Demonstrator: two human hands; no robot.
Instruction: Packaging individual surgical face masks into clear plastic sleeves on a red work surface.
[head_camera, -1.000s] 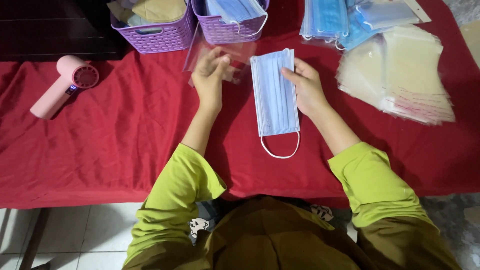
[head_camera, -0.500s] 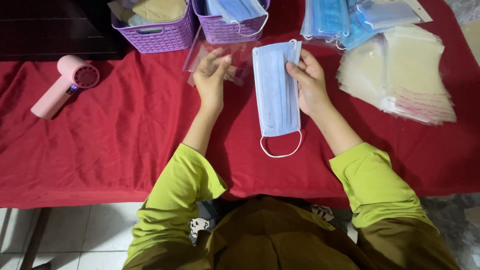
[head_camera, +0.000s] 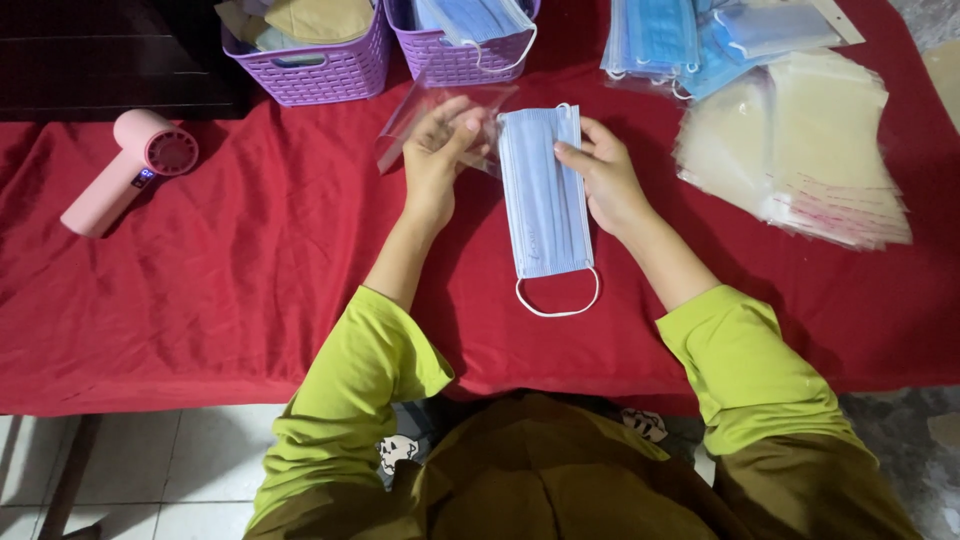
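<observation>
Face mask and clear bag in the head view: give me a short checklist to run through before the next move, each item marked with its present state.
1. Right hand holds the blue face mask by its long edge: ok.
2. Left hand grips the clear bag: ok.
3. Bag mouth open to take the mask: cannot tell; the film is see-through and partly behind the fingers.
4. Mask flat, pleats not bunched: ok.
5. Lower ear loop hangs loose below the mask, lying on the red cloth: not ok if it has to be tucked in.
6. Stack of spare bags lies apart from both hands: ok.
</observation>
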